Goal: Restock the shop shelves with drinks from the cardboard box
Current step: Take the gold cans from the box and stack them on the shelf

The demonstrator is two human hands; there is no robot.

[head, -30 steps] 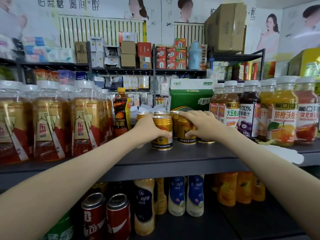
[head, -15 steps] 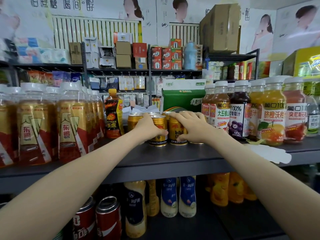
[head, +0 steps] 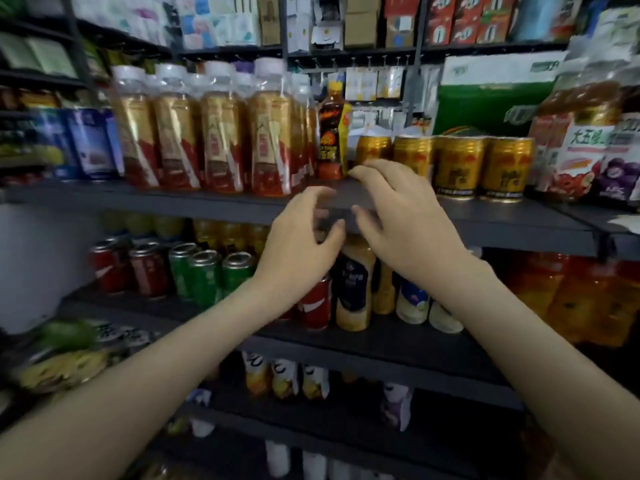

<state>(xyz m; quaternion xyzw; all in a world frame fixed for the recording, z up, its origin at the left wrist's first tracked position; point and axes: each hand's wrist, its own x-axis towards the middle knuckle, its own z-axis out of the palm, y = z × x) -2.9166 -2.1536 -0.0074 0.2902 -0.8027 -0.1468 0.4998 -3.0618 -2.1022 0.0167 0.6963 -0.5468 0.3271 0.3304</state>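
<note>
Both hands empty. I see the left hand [head: 298, 244] and right hand [head: 405, 223] side by side in front of the shelf [head: 502, 216] edge, fingers loosely curled, gripping nothing. The left fingertips are smeared with blur, so call that likely. Gold cans [head: 453, 168] stand in a row on the shelf, just beyond the right hand and off to its right. A dark bottle [head: 332, 133] with a yellow cap sits just past the right hand's fingertips. Gold-and-red bottles [head: 221, 133] are up-left of the left hand. Red and green cans [head: 204, 271] are one level down, left of the left wrist.
</note>
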